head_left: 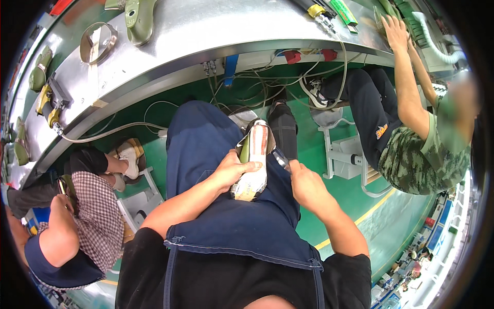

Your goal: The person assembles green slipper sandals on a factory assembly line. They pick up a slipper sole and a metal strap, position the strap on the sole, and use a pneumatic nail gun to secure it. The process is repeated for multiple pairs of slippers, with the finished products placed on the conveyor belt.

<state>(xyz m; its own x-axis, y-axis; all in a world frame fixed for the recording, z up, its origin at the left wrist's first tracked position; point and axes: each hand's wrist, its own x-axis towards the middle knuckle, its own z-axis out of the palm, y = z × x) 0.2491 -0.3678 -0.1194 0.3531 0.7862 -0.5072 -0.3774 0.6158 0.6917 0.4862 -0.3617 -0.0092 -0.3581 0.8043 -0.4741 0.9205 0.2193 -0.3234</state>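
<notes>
Bottom side up over my lap, a shoe upper on a green last [256,154] shows a pale underside with a reddish strip and a whitish, wrinkled end towards me. My left hand [229,171] grips it from the left, the thumb lying across the underside. A slim metal hand tool [281,158] with a dark end is in my closed right hand [307,186]. Its far end is close to the upper's right edge; whether they touch I cannot tell. My fingers cover most of its handle, so its exact kind is unclear.
A metal workbench [195,23] curves ahead, bearing green shoe lasts [139,20], a metal ring [98,44] and a yellow air tool [47,105]. Hoses [257,85] hang beneath it. One person sits at left [85,221], another at right [419,139] with hands at the bench.
</notes>
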